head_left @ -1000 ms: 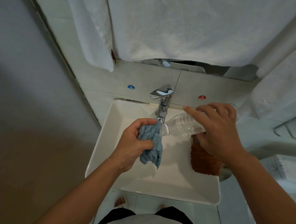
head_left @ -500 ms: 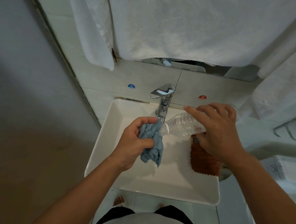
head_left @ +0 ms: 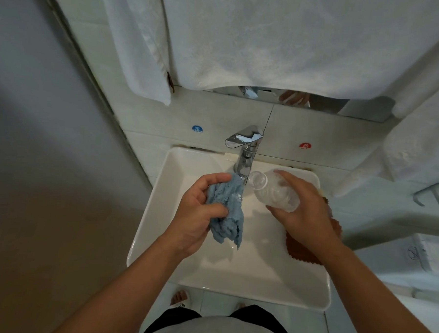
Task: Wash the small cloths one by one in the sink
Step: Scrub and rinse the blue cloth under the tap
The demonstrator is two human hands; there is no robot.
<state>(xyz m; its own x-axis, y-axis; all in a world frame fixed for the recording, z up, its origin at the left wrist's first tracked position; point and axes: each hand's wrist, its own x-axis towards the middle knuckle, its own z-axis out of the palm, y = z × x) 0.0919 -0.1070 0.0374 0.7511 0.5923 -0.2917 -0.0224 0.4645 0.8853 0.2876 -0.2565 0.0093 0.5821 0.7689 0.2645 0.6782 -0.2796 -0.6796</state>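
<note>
Two small cloths show: the blue cloth (head_left: 226, 212) bunched in the closed left hand (head_left: 198, 216) over the sink (head_left: 160, 214), looking limp, probably wet, best gripped by its bulk; the right hand (head_left: 304, 216) clasps a clear bottle (head_left: 273, 192); the brown cloth (head_left: 300, 252) lies beneath.

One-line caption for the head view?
Left hand grips blue cloth under faucet; right hand tilts clear bottle.

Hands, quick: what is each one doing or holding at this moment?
Left hand: closed on the blue cloth, over the sink.
Right hand: closed on the clear plastic bottle, its mouth toward the faucet.
</note>
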